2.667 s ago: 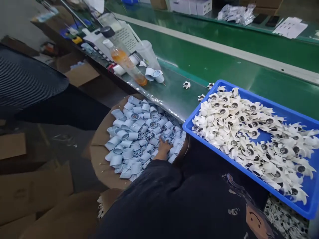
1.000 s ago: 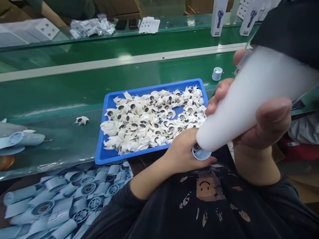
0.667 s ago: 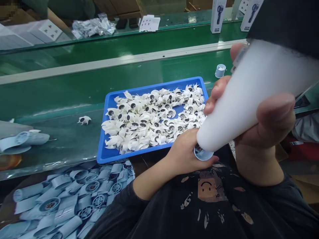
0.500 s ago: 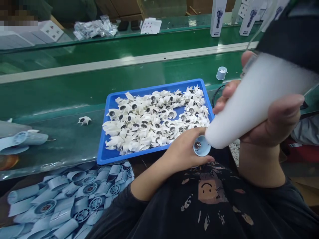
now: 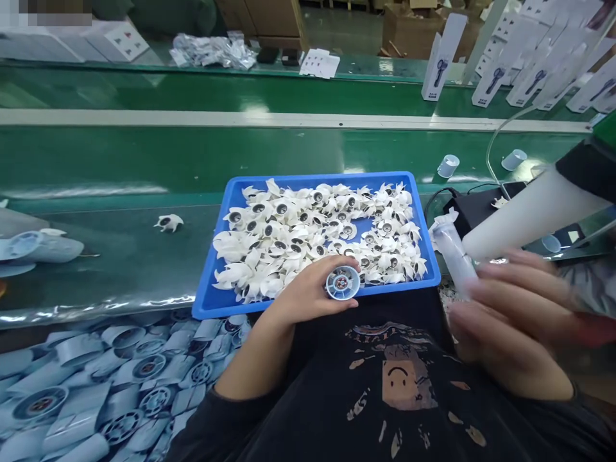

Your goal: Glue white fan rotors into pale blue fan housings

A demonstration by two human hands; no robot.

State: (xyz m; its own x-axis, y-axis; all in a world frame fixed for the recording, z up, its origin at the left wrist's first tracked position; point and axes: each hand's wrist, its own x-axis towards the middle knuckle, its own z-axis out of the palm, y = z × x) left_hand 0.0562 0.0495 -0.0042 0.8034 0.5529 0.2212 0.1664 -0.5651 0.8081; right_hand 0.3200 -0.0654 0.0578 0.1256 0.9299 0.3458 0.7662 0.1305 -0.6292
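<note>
My left hand (image 5: 308, 295) grips a light blue cylindrical fan housing (image 5: 342, 283), with its round, spoked end facing up at me. The hand is over the front edge of a blue tray (image 5: 317, 305) full of white fan impellers (image 5: 262, 269). To the right, my right hand (image 5: 514, 308) is smeared by motion, its fingers apart and nothing visibly held. Just beyond its fingertips are a thick white tapered tool (image 5: 534, 215) with a black upper part and a translucent plastic sleeve (image 5: 455, 253). Whether the fingers touch either of them, I cannot tell.
Many light blue housings (image 5: 149, 366) are heaped at lower left. A loose impeller (image 5: 168, 222) lies left of the tray. Beyond runs a green conveyor (image 5: 192, 157) with small blue cups (image 5: 448, 166) on it. White printed boxes (image 5: 443, 64) stand on the back shelf, right.
My right hand has let go of the white tool, which now stands off to the right. My left hand has moved left with the housing, whose spoked end now shows instead of its open end.
</note>
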